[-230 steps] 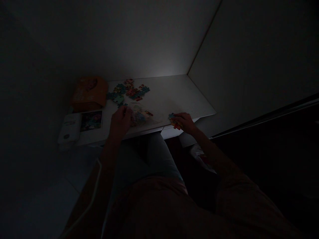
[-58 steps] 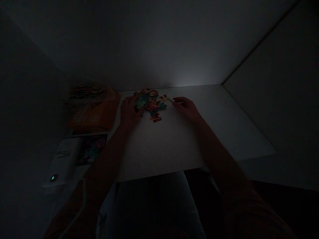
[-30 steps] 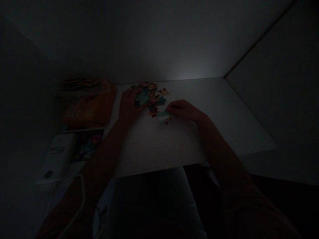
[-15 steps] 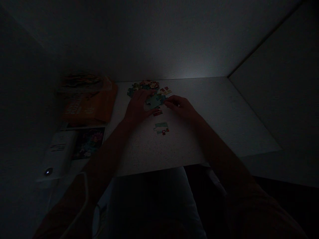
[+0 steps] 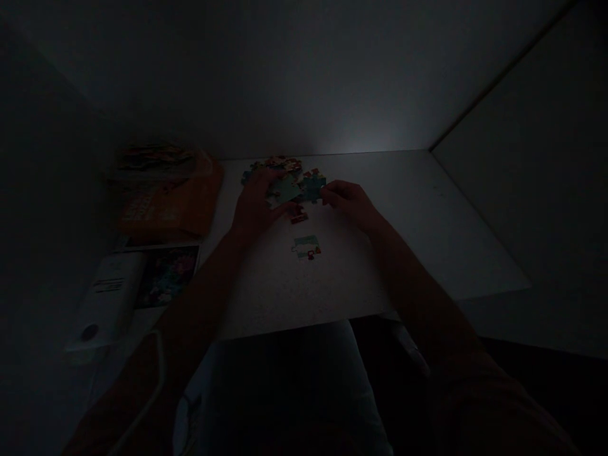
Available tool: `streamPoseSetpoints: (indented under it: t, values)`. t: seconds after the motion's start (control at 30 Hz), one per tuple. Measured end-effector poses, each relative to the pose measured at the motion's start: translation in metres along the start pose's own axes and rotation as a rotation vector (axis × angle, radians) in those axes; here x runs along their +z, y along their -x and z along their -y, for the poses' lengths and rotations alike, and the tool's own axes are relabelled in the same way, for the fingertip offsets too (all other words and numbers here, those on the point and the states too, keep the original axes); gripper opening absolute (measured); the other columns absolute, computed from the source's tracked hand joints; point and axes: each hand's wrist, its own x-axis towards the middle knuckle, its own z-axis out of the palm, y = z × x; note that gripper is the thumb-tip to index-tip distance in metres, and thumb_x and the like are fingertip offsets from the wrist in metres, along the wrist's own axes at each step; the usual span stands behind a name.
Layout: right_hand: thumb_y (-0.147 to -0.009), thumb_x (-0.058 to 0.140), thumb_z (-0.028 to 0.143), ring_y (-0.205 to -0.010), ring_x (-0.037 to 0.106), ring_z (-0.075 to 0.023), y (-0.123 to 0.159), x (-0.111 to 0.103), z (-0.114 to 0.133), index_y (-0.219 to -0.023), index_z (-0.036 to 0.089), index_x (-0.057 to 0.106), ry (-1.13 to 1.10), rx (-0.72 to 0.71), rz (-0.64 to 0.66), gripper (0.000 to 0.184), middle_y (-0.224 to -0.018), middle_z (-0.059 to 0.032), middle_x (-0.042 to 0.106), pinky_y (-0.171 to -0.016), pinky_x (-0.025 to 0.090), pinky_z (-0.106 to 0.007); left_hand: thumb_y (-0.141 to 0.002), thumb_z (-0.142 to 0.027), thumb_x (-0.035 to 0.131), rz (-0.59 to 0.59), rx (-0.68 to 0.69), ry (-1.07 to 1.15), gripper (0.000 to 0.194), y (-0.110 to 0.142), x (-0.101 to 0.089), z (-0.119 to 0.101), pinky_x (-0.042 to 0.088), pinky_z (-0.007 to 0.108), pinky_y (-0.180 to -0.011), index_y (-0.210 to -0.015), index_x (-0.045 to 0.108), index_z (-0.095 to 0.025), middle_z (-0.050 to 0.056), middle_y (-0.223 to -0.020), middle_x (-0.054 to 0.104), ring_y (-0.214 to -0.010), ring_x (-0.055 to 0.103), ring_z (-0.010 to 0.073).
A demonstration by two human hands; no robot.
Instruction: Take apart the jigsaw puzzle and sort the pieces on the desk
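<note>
Nearest, joined jigsaw pieces [image 5: 306, 247] on the white desk [image 5: 380, 259], seemingly set apart from the heap. Beyond, left hand [image 5: 254, 209] with fingers spread over a pale piece [image 5: 285, 190], right hand [image 5: 349, 202] with fingers narrowly pinching a teal piece [image 5: 311, 187]; farther, loose pieces [image 5: 273, 163].

Bare left hand [image 5: 256, 206] and bare right hand [image 5: 350, 202], bare forearms [image 5: 427, 297] too. Loose, dark rust-brown shirt sleeves [image 5: 475, 405], colour hard to judge in the dim light. Thin pale cord [image 5: 159, 373] running along the left sleeve. Dark grey-blue trousers [image 5: 289, 392] below, detail mostly lost in shadow.
</note>
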Motion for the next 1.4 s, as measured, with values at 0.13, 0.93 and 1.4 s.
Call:
streamPoseSetpoints:
  t: [0.13, 0.93, 1.4]
  values:
    - [-0.087, 0.087, 0.084, -0.073, 0.058, -0.018, 0.001, -0.005, 0.003, -0.09, 0.026, 0.074, -0.02, 0.014, -0.035, 0.059, -0.077, -0.0006, 0.069, -0.072, 0.049, -0.035, -0.095, -0.102, 0.066, 0.0, -0.059, 0.017, 0.098, -0.001, -0.003, 0.001, 0.061, 0.058, -0.119, -0.155, 0.061, -0.025, 0.014, -0.154, 0.069, -0.142, 0.066, 0.0339]
    - [-0.086, 0.091, 0.065, -0.082, 0.071, -0.0206, -0.006, -0.028, -0.015, -0.097, 0.029, 0.082, -0.039, -0.078, -0.19, 0.039, -0.1, -0.0035, 0.084, -0.079, 0.065, -0.04, -0.108, -0.057, 0.083, 0.362, -0.137, -0.212, 0.045, 0.004, -0.008, -0.036, 0.035, 0.064, -0.129, -0.143, 0.082, -0.03, 0.009, -0.158, 0.076, -0.151, 0.064, 0.039]
    - [-0.1, 0.079, 0.049, -0.124, 0.07, -0.0418, 0.007, -0.038, -0.032, -0.124, 0.029, 0.087, 0.791, 0.045, -0.216, 0.033, -0.139, -0.0168, 0.073, -0.121, 0.041, -0.074, -0.097, -0.067, 0.093, 0.413, -0.234, -0.303, 0.057, 0.004, -0.02, -0.044, 0.032, 0.065, -0.132, -0.127, 0.079, -0.021, 0.017, -0.157, 0.071, -0.151, 0.06, 0.0389]
